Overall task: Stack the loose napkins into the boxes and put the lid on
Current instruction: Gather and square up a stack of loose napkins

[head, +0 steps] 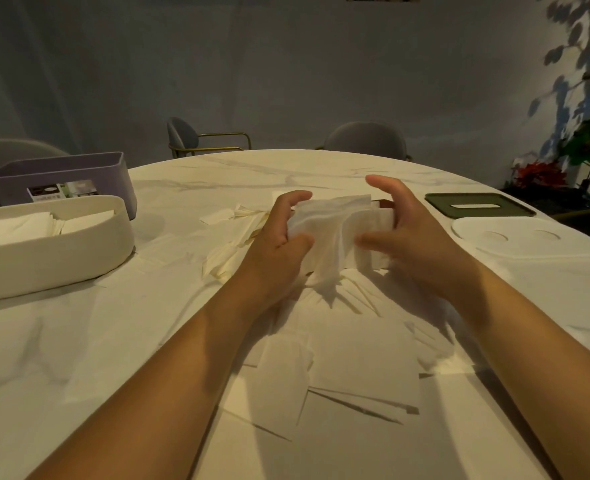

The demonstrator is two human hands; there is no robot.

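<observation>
Nearest the body, on this side of the held bundle [328,220], loose napkins [355,358] lie flat and overlapping on the pale marble table [79,341], a scatter that runs right up under the bundle. They are not yet boxed, so I judge the task well short of done.

The bundle itself, a soft wad of white napkins, hangs just above that scatter between both hands. The left hand [279,237] curls its fingers over the far side of the bundle's left end, thumb on the near face. The right hand [414,230] cups the right end half open, thumb pressed to the front and lower fingers behind, while the forefinger stands clear above. Gripping both ends likely serves to square the sheets so they drop in as one stack.

Left of the bundle sits an oval cream box [61,258], open and part-filled with napkins, probably the bundle's destination. Right of the bundle a white lid [528,244] lies flat, set aside until filling ends.

Beyond the cream box stands a purple box [61,171]; right of the bundle and farther off lies a green lid [438,202] with a slot. Past the bundle, at the table's far edge, stand chairs [186,133].
</observation>
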